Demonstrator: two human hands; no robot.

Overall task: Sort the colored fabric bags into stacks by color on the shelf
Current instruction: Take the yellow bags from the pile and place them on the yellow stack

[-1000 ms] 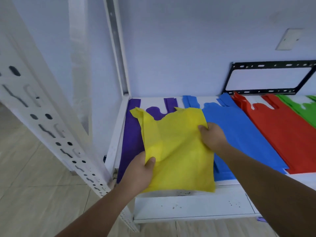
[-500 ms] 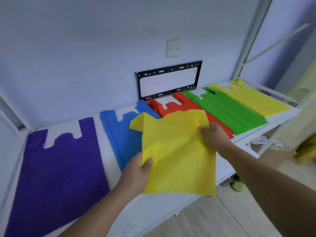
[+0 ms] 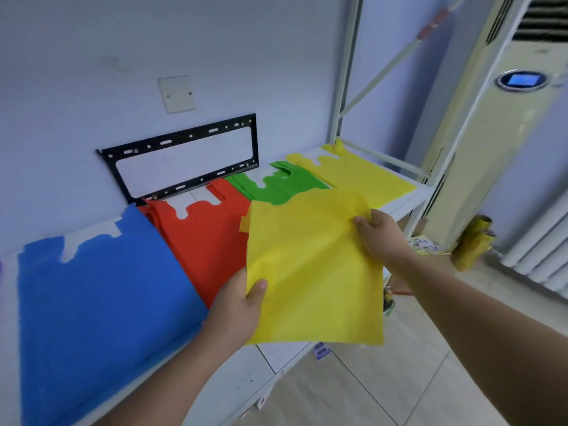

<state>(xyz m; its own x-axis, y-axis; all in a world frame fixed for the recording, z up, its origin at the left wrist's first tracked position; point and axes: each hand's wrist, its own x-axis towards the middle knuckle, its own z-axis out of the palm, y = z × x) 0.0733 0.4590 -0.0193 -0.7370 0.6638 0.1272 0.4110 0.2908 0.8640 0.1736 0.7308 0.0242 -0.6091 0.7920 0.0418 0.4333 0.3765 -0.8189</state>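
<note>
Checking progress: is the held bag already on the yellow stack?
No, left hand and right hand hold the yellow bag short of the yellow stack.

View: head-worn wide-angle camera | Facing: forward and down onto shelf (image 3: pixel 233 375), wall (image 3: pixel 92 56) behind | Range: near, above the front edge

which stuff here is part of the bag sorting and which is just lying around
Part of the job:
held yellow bag, gripped by left hand and right hand
yellow stack, green stack, red stack, blue stack
shelf

Just lying about:
black bracket and wall plate
air conditioner
yellow rolls on the floor
radiator
</note>
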